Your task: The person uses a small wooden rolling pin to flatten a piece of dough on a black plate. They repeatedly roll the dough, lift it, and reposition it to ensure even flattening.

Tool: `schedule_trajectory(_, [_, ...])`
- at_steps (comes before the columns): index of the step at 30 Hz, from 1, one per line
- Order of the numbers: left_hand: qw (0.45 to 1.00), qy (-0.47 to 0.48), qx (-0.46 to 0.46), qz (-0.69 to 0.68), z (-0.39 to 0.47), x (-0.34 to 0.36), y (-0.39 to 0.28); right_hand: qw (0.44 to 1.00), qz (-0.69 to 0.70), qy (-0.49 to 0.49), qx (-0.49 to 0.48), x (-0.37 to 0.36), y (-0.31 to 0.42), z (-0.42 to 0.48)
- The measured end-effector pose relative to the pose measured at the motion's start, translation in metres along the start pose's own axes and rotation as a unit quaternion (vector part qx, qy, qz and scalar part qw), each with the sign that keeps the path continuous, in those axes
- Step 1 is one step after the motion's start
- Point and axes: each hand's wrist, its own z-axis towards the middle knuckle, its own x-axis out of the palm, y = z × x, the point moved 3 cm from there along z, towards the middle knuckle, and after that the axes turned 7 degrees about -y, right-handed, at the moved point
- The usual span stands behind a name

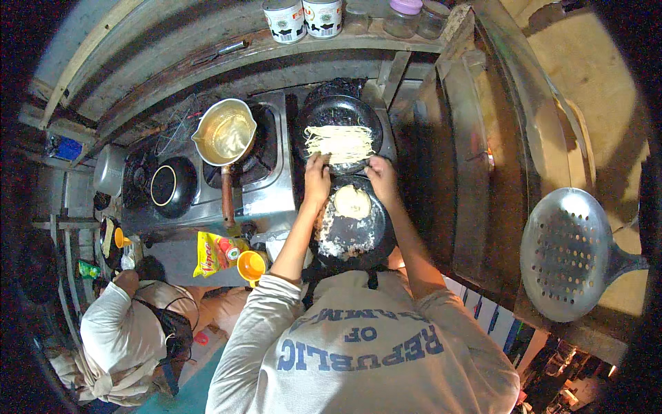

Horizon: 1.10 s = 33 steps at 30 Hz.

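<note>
A flat bundle of pale noodle strands [339, 142] lies across a round black pan [357, 106]. At the strands' near left corner are the fingers of my left hand [316, 182]. My right hand [382, 180] is at their near right corner, beside the pan's near rim, with its fingers bent. Whether either hand grips the strands or the rim is hard to make out. Closer to me, between my forearms, a second round black pan [346, 233] with whitish patches carries a pale, roundish piece of dough [352, 202].
Left of the pans, a steel stove [269, 204] bears a wooden-handled saucepan [217, 147] and a black frying pan [183, 199]. A yellow packet [220, 253] and orange cup [252, 266] lie near my left forearm. Another person [126, 336] is at left. A perforated skimmer [566, 253] hangs right.
</note>
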Motion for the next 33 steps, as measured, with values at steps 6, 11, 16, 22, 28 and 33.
schedule_trajectory(6, [0.994,0.062,-0.049,-0.079,-0.045,-0.007,-0.021,0.981,-0.060,0.173,-0.065,-0.001,0.039,-0.064])
schedule_trajectory(11, [0.985,0.126,0.001,-0.115,-0.082,-0.002,-0.033,0.936,-0.263,0.083,-0.218,0.010,0.055,-0.091])
schedule_trajectory(16, [0.976,0.168,-0.041,-0.132,-0.097,0.004,-0.024,0.969,-0.168,0.066,-0.168,0.013,0.035,-0.094])
schedule_trajectory(22, [0.983,0.138,-0.031,-0.113,-0.093,0.004,-0.034,0.978,0.134,0.114,0.108,0.011,0.010,-0.082])
schedule_trajectory(28, [0.986,0.125,-0.012,-0.108,-0.098,0.006,-0.027,0.912,0.315,0.116,0.234,0.001,0.007,-0.094])
schedule_trajectory(33, [0.986,0.124,0.000,-0.110,-0.098,0.008,-0.031,0.813,0.459,0.078,0.350,-0.006,-0.019,-0.107])
